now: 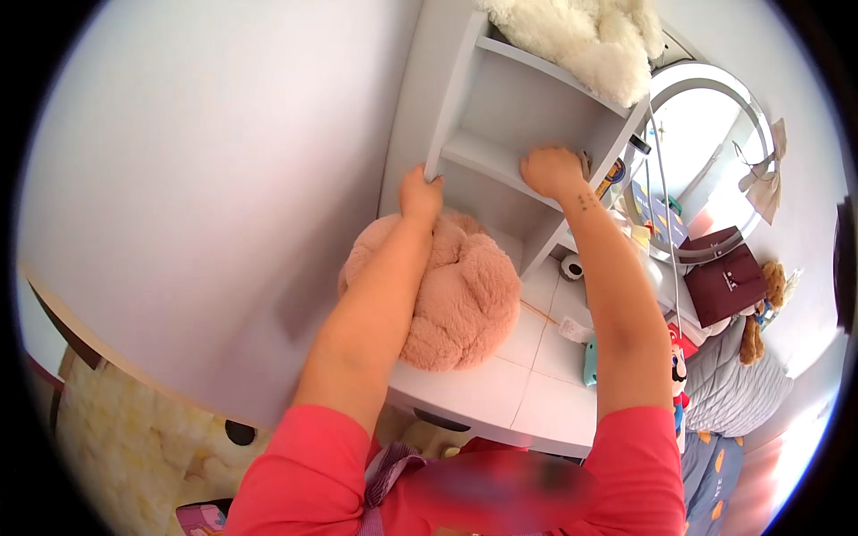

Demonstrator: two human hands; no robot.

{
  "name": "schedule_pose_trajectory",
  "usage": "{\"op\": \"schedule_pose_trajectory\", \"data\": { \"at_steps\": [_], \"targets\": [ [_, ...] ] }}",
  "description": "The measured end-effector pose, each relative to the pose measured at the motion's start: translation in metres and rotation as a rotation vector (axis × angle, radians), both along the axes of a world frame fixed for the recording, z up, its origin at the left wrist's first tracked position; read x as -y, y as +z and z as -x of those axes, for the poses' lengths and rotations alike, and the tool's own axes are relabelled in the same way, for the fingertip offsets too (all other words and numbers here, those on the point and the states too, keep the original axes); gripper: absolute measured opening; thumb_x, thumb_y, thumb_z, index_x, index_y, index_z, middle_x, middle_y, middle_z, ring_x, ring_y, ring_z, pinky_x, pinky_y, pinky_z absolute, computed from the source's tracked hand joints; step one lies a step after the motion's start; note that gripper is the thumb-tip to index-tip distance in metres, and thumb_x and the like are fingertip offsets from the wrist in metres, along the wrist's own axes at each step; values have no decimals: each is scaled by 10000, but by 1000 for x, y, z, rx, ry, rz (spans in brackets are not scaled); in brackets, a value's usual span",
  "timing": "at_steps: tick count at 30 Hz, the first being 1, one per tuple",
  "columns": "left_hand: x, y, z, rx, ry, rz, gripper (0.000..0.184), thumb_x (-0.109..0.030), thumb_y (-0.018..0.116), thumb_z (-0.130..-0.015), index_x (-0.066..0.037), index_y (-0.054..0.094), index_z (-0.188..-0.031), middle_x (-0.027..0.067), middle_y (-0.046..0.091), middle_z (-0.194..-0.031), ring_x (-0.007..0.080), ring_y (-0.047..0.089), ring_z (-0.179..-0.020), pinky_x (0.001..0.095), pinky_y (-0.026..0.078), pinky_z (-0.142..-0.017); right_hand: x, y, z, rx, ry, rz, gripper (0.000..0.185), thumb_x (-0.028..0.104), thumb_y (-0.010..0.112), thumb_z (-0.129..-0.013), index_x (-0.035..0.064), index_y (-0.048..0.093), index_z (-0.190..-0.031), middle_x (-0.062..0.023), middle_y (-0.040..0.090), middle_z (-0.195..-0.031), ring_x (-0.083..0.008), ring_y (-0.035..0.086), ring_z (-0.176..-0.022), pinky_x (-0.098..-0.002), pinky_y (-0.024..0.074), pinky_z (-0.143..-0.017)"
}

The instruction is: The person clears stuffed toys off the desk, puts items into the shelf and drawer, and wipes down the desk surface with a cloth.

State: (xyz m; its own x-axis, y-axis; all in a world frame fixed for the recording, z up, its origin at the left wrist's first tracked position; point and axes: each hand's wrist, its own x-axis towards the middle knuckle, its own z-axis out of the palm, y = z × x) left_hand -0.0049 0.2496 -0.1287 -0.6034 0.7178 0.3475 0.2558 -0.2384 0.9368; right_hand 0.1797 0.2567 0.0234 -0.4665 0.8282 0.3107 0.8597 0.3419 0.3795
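My left hand (420, 194) is closed round the front edge of the side panel of a white shelf unit (454, 94). Over the middle shelf board (487, 163), toward its right end, is my right hand (551, 171), with its fingers curled in. Whatever those fingers may hold is hidden. Below my hands a pink fluffy plush (469, 308) rests on the white desk (456, 389), partly behind my left forearm. A cream plush toy (581, 40) lies on top of the shelf unit.
Right of the shelves stand a round mirror (706, 107) and a maroon bag (728, 281). A small white roll (572, 266) and a teal object (591, 362) sit on the desk near my right arm. A Mario figure (677, 371) is at its right edge.
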Motion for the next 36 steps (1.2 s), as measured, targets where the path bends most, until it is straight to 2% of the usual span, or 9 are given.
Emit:
{"op": "schedule_pose_trajectory", "data": {
  "at_steps": [8,14,17,20,24,26,29,33,36],
  "targets": [
    [-4,-1,-5,-19,67,36,335,-177,639,-830,-70,621,-1147,198,664,-1005,371,621,-968,424,473,-840,-18,-33,6,-261,267,-19,365,260,400,-881,56,692,-960,-196,584,-1197,-365,584,-1075,-433,467,-906],
    [-3,-1,-6,-99,124,69,319,-195,634,-839,-59,619,-1127,196,665,-994,378,619,-956,433,473,-829,-31,-37,66,-338,503,12,368,254,394,-866,64,650,-1051,-132,612,-1169,-325,570,-1078,-424,441,-946],
    [6,6,-5,-148,127,74,311,-186,633,-841,-54,617,-1123,194,670,-977,380,626,-937,429,478,-814,-21,-24,88,-340,338,117,406,242,395,-847,54,625,-1124,-158,605,-1184,-329,559,-1100,-420,432,-962],
    [7,3,-7,-135,62,25,300,-161,636,-838,-49,619,-1116,195,674,-971,378,635,-917,420,483,-798,-39,-32,84,-421,327,152,379,318,482,-840,83,658,-1079,-138,624,-1174,-334,576,-1110,-538,438,-921],
    [-5,-9,7,-129,-45,-72,286,-127,645,-830,-30,624,-1098,202,674,-986,371,643,-905,409,486,-791,-18,-29,61,-395,286,100,493,474,497,-853,80,652,-1104,-171,618,-1162,-334,579,-1107,-570,430,-910],
    [-8,-13,7,-49,-57,-104,283,-142,647,-831,-26,626,-1088,204,673,-980,373,640,-904,411,485,-791,-2,-24,37,-331,201,32,593,566,507,-841,58,647,-1112,-187,611,-1168,-349,581,-1099,-558,444,-898],
    [-8,-11,6,-43,-50,-78,283,-162,647,-833,-24,628,-1080,203,674,-977,375,637,-909,415,482,-794,40,4,9,-72,-19,224,697,626,452,-872,19,591,-1184,-218,516,-1297,-338,464,-1246,-419,411,-1006],
    [-16,-16,9,-115,21,-52,298,-148,655,-839,22,622,-1082,183,674,-965,285,628,-862,377,476,-778,54,-24,-8,30,-22,-134,418,396,590,-846,37,623,-1058,-190,606,-1110,-305,576,-1092,-400,481,-889],
    [-11,-11,11,-130,-24,-22,327,-168,650,-844,22,613,-1108,192,668,-992,298,622,-898,384,468,-797,54,-41,-8,83,-22,-207,234,212,630,-805,62,641,-985,-148,648,-1011,-291,631,-974,-396,509,-789]
  ]
}}
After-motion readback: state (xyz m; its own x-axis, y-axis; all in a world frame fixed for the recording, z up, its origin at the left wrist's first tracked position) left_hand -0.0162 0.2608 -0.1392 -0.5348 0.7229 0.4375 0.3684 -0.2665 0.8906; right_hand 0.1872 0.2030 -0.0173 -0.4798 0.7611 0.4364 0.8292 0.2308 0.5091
